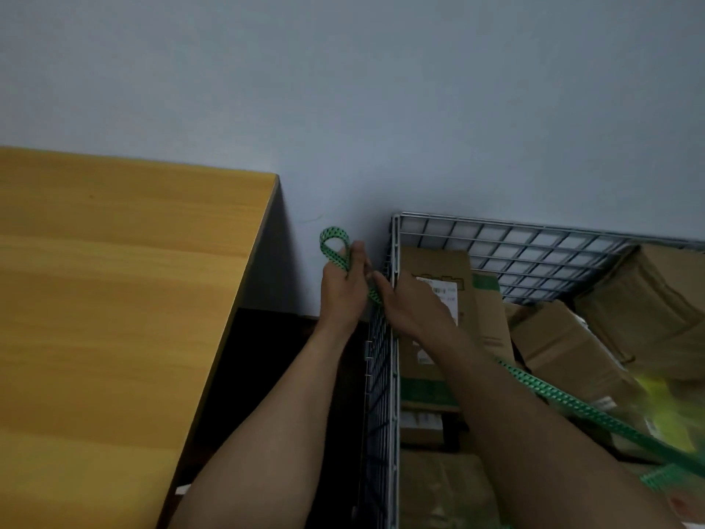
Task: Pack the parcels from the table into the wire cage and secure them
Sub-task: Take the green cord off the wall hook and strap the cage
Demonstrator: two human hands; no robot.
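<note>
A wire cage (395, 238) stands at the right against the wall, with several cardboard parcels (564, 345) packed inside. A green strap with black dots (564, 400) runs from the lower right across the parcels up to the cage's left wall. My left hand (343, 288) is outside that wall and grips the strap, whose end curls into a loop (333, 238) above the fingers. My right hand (408, 303) reaches over the cage's top rim beside it, fingers on the strap at the wire; its grip is partly hidden.
A bare wooden table (114, 299) fills the left. A dark gap of floor (274, 357) lies between table and cage. The plain grey wall (343, 89) is right behind both.
</note>
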